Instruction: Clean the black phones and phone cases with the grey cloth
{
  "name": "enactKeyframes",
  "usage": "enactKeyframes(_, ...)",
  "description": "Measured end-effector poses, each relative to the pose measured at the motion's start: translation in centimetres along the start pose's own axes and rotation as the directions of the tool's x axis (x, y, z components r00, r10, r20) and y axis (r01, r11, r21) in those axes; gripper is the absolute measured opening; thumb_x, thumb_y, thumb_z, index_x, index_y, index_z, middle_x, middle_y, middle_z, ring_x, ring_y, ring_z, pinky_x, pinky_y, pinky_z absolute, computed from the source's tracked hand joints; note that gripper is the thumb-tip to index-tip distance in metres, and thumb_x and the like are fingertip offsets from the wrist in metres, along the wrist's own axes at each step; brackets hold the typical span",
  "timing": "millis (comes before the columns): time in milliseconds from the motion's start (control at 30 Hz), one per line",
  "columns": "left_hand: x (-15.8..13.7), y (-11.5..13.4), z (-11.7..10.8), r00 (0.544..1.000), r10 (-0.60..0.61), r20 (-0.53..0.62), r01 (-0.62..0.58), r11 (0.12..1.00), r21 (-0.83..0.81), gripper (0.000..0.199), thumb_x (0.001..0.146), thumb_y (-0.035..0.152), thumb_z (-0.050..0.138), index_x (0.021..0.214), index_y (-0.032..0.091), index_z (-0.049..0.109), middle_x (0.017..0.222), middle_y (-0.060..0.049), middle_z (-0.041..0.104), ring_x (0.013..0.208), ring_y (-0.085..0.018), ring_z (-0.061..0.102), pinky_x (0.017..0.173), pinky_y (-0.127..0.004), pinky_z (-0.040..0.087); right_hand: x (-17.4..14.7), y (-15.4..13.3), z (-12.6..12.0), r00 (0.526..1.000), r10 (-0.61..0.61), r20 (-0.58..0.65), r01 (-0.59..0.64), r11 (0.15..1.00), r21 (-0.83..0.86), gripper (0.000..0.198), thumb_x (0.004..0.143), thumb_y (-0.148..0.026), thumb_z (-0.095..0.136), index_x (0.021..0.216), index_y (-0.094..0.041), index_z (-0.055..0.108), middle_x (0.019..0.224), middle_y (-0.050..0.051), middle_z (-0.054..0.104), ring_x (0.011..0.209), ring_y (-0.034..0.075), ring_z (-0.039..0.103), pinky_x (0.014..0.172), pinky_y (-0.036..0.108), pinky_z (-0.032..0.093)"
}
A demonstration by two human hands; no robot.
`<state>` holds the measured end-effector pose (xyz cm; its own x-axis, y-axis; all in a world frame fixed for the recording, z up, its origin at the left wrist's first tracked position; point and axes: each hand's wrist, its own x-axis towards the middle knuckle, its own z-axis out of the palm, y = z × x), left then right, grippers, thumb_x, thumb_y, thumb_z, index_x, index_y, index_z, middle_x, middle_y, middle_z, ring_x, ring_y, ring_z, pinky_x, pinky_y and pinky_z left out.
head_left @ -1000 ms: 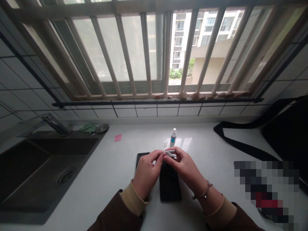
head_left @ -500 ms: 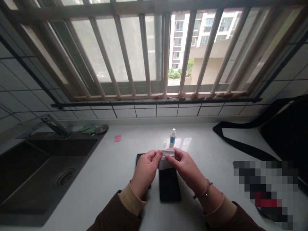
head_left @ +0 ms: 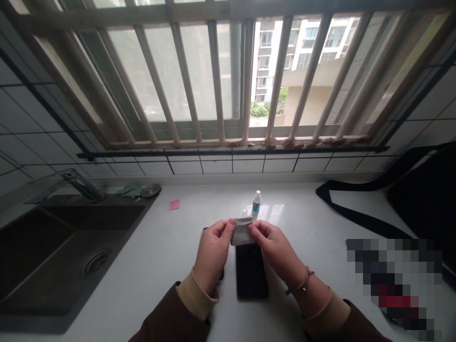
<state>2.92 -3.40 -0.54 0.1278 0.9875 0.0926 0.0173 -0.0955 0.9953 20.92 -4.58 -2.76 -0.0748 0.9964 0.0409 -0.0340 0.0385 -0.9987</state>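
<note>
A small grey-white cloth (head_left: 242, 233) is stretched between my two hands, just above the counter. My left hand (head_left: 214, 249) pinches its left edge between thumb and fingers. At the right edge, my right hand (head_left: 273, 241) grips it the same way. Below the cloth lies a black smartphone (head_left: 252, 276), its top end covered from sight. Another dark, flat object (head_left: 222, 274) lies mostly hidden under my left hand. Behind the cloth stand a small white bottle with a blue label (head_left: 256, 203) and a tiny white cap (head_left: 244, 212), partly covered by the cloth.
To the left is a dark sink (head_left: 67, 266) with a faucet (head_left: 83, 187), a green rag (head_left: 130, 191) and a metal strainer (head_left: 151, 190). A pink paper slip (head_left: 174, 204) lies on the white counter (head_left: 153, 266). A black strap (head_left: 356, 213) and bag (head_left: 423, 190) occupy the right.
My hands have moved slightly apart, and the cloth between them now shows wider and a little higher. My right thumb has shifted from the cloth's middle to its right edge.
</note>
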Motion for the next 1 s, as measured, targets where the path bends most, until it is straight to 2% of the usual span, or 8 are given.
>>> enactKeyframes(67, 0.1, -0.2, 0.1, 0.999, -0.035, 0.012, 0.036, 0.993, -0.110, 0.043, 0.099, 0.057, 0.066, 0.096, 0.016, 0.079, 0.084, -0.005, 0.073, 0.078, -0.019, 0.062, 0.073, -0.027, 0.049, 0.0, -0.1, -0.2, 0.998, 0.000, -0.064, 0.000, 1.000, -0.004, 0.055, 0.100, -0.070, 0.056, 0.085, -0.019, 0.070, 0.078, 0.004, 0.068, 0.074, 0.020, 0.062, 0.075, 0.036, 0.054)
enactKeyframes(133, 0.2, -0.4, 0.1, 0.999, -0.044, 0.015, 0.045, 0.988, -0.148, 0.043, 0.099, 0.056, 0.065, 0.099, 0.016, 0.079, 0.086, -0.006, 0.074, 0.079, -0.019, 0.062, 0.075, -0.027, 0.050, 0.0, -0.2, -0.3, 0.994, -0.017, -0.112, 0.018, 1.000, 0.003, 0.052, 0.099, -0.070, 0.059, 0.098, -0.019, 0.072, 0.088, 0.005, 0.071, 0.079, 0.020, 0.064, 0.079, 0.037, 0.056)
enactKeyframes(233, 0.3, -0.5, 0.0, 1.000, -0.023, 0.020, 0.024, 0.999, -0.043, 0.044, 0.099, 0.057, 0.065, 0.094, 0.015, 0.078, 0.086, -0.006, 0.073, 0.079, -0.019, 0.062, 0.073, -0.026, 0.048, 0.1, -0.4, -0.3, 0.989, -0.055, -0.136, 0.053, 0.998, -0.022, 0.050, 0.093, -0.062, 0.073, 0.120, -0.021, 0.067, 0.105, 0.007, 0.073, 0.088, 0.022, 0.068, 0.079, 0.036, 0.057)
enactKeyframes(333, 0.2, -0.4, -0.1, 0.999, -0.002, 0.051, -0.003, 0.994, 0.108, 0.045, 0.099, 0.059, 0.063, 0.090, 0.016, 0.075, 0.081, -0.004, 0.071, 0.078, -0.019, 0.062, 0.071, -0.026, 0.047, 0.0, -0.6, -0.6, 0.976, -0.143, -0.163, 0.124, 0.985, -0.122, 0.037, 0.094, -0.056, 0.075, 0.109, -0.022, 0.068, 0.099, 0.006, 0.071, 0.086, 0.021, 0.068, 0.075, 0.034, 0.057)
enactKeyframes(433, 0.2, -0.3, -0.2, 0.998, 0.015, 0.069, -0.029, 0.978, 0.206, 0.047, 0.101, 0.059, 0.059, 0.090, 0.017, 0.075, 0.080, -0.004, 0.071, 0.077, -0.019, 0.062, 0.070, -0.027, 0.045, 0.1, -0.8, -1.0, 0.940, -0.305, -0.150, 0.248, 0.918, -0.311, 0.026, 0.100, -0.047, 0.069, 0.093, -0.022, 0.069, 0.100, 0.006, 0.069, 0.090, 0.021, 0.067, 0.080, 0.035, 0.057)
enactKeyframes(500, 0.1, -0.2, -0.2, 0.997, 0.021, 0.070, -0.038, 0.970, 0.242, 0.048, 0.102, 0.059, 0.057, 0.090, 0.017, 0.074, 0.081, -0.004, 0.071, 0.076, -0.019, 0.061, 0.069, -0.027, 0.044, 0.1, -0.9, -1.2, 0.922, -0.364, -0.131, 0.291, 0.876, -0.384, 0.024, 0.103, -0.043, 0.065, 0.091, -0.022, 0.067, 0.102, 0.006, 0.068, 0.093, 0.022, 0.066, 0.082, 0.035, 0.057)
enactKeyframes(767, 0.1, 0.0, -0.2, 0.997, 0.036, 0.062, -0.054, 0.952, 0.303, 0.047, 0.103, 0.058, 0.055, 0.087, 0.018, 0.073, 0.075, -0.001, 0.066, 0.072, -0.017, 0.055, 0.065, -0.027, 0.040, 0.1, -1.1, -1.2, 0.926, -0.376, -0.031, 0.327, 0.840, -0.434, 0.020, 0.102, -0.040, 0.066, 0.092, -0.023, 0.067, 0.121, 0.010, 0.066, 0.114, 0.025, 0.065, 0.089, 0.039, 0.059)
enactKeyframes(1000, 0.2, 0.1, -0.2, 0.995, 0.030, 0.091, -0.061, 0.928, 0.368, 0.046, 0.104, 0.057, 0.054, 0.084, 0.019, 0.068, 0.078, -0.002, 0.068, 0.074, -0.018, 0.058, 0.067, -0.028, 0.039, 0.0, -1.2, -1.3, 0.917, -0.376, -0.137, 0.297, 0.868, -0.397, 0.029, 0.105, -0.046, 0.060, 0.089, -0.022, 0.064, 0.111, 0.010, 0.068, 0.103, 0.024, 0.067, 0.086, 0.037, 0.059)
